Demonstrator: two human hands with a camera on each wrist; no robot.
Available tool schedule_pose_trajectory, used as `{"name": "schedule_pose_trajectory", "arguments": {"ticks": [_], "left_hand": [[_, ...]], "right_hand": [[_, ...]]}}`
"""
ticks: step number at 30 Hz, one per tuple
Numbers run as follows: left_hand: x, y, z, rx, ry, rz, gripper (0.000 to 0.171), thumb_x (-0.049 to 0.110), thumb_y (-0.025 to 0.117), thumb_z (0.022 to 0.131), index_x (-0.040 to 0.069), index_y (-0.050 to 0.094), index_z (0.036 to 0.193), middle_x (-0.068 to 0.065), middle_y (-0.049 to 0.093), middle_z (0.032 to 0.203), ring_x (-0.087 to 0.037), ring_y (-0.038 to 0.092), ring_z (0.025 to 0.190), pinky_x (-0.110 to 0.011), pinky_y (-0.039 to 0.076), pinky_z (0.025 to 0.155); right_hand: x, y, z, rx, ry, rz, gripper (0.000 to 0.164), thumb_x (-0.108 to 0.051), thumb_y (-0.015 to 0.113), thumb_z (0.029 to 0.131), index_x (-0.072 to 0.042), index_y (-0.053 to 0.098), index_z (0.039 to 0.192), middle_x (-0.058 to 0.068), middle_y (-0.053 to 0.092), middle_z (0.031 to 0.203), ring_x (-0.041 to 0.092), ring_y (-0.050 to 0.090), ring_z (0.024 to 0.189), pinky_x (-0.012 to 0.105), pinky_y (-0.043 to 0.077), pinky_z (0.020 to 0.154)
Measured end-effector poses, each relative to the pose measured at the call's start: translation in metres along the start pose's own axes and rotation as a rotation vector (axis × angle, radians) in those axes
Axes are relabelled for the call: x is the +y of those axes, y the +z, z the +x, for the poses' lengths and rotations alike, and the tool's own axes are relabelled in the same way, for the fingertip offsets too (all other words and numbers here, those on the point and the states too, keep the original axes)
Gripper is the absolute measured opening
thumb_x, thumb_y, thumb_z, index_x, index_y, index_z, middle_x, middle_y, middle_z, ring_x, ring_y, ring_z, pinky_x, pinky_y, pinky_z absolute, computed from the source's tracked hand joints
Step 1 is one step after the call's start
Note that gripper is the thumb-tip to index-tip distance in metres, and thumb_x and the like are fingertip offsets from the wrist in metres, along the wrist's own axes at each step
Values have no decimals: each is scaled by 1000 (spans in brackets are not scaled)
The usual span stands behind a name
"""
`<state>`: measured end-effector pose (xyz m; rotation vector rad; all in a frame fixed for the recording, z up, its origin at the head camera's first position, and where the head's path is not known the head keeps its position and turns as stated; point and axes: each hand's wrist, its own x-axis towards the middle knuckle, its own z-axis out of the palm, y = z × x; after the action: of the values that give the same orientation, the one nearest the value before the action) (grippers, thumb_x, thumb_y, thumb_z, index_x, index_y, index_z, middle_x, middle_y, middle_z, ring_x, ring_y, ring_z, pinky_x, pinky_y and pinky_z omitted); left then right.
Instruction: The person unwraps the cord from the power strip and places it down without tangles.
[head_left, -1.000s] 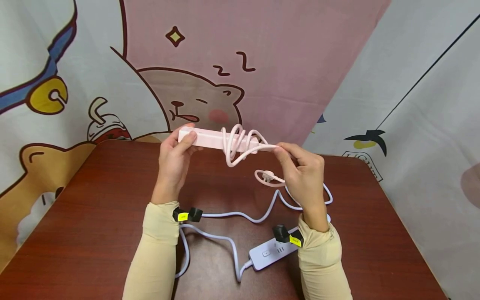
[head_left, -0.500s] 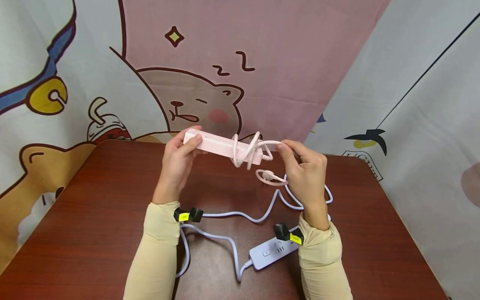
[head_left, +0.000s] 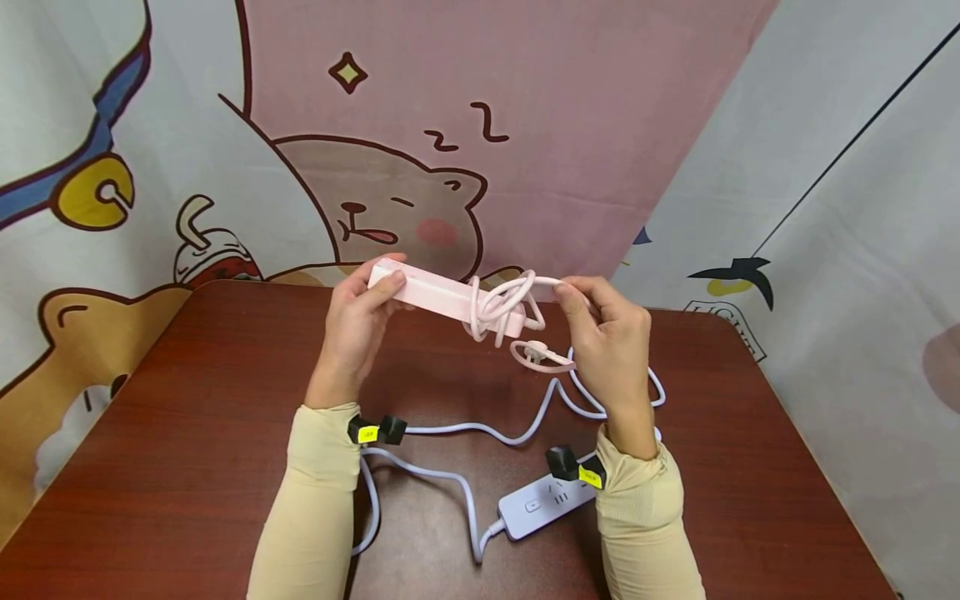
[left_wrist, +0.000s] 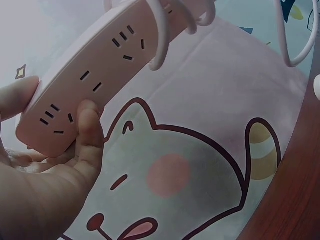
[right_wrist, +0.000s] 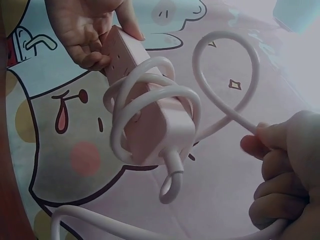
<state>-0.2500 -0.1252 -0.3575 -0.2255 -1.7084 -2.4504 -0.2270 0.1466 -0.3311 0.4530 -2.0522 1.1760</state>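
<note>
My left hand (head_left: 356, 333) grips one end of a pink power strip (head_left: 431, 293) above the table, thumb on one side and fingers on the other. Socket slots on its face show in the left wrist view. Several loops of its pink cord (right_wrist: 150, 102) are wound around the far end. My right hand (head_left: 611, 358) pinches the cord between thumb and forefinger, and a loop stands up between hand and strip in the right wrist view. More cord runs through the curled lower fingers. The pink plug (head_left: 536, 352) hangs on a small loop left of my right hand.
A white power strip (head_left: 543, 504) lies on the brown table (head_left: 187, 467), partly hidden by my right wrist. Its white cord (head_left: 457, 428) snakes across the table beneath both arms. A cartoon-printed curtain (head_left: 570, 125) hangs behind the table.
The pink strip's right end has tipped down and the strip has shifted slightly right. The wound cord loops have changed shape, looser at the strip's end. Both hands keep their hold.
</note>
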Motion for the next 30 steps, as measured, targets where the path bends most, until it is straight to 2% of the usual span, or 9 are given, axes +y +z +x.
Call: {"name": "schedule_pose_trajectory", "arguments": {"ticks": [6, 10, 19, 25, 29, 30], "left_hand": [[0, 0, 0, -13, -11, 0, 24, 6, 54, 102, -1, 59, 125, 4, 66, 97, -9, 63, 85, -22, 53, 79], [1, 0, 0, -33, -10, -16, 21, 5, 54, 102, 1, 61, 121, 3, 66, 99, -10, 63, 87, -22, 53, 80], [0, -2, -1, -73, -14, -114, 23, 8, 47, 104, 9, 68, 113, 0, 68, 98, -12, 65, 87, -23, 54, 80], [-1, -2, -2, -59, 6, -158, 27, 10, 45, 105, 13, 72, 108, 0, 70, 97, -13, 65, 87, -25, 53, 80], [-1, -3, -2, -52, 19, -194, 27, 10, 45, 105, 12, 72, 108, 0, 70, 98, -13, 66, 87, -25, 54, 79], [-1, -3, -2, -52, 21, -201, 27, 11, 45, 105, 12, 72, 108, 0, 70, 97, -12, 66, 87, -25, 54, 79]], "right_hand": [[-1, 2, 0, -24, -3, 19, 17, -11, 69, 97, -7, 76, 112, 3, 51, 60, -1, 32, 50, 17, 26, 48], [0, 4, 0, -12, -7, 13, 15, -13, 69, 98, -8, 77, 109, 2, 54, 61, -1, 33, 50, 17, 26, 48], [3, 3, 0, -1, 60, -13, 13, -16, 70, 98, -10, 78, 106, 0, 51, 59, -1, 32, 48, 18, 25, 47], [9, 3, 1, -7, 77, -48, 14, -19, 69, 99, -12, 79, 105, -2, 45, 56, 1, 33, 47, 19, 25, 47], [13, 5, 1, -21, 78, -97, 14, -19, 70, 98, -9, 79, 103, 2, 49, 55, 2, 34, 48, 18, 25, 47], [14, 5, 1, -27, 80, -109, 14, -19, 70, 97, -9, 79, 102, 3, 53, 57, 1, 36, 49, 17, 26, 48]]}}
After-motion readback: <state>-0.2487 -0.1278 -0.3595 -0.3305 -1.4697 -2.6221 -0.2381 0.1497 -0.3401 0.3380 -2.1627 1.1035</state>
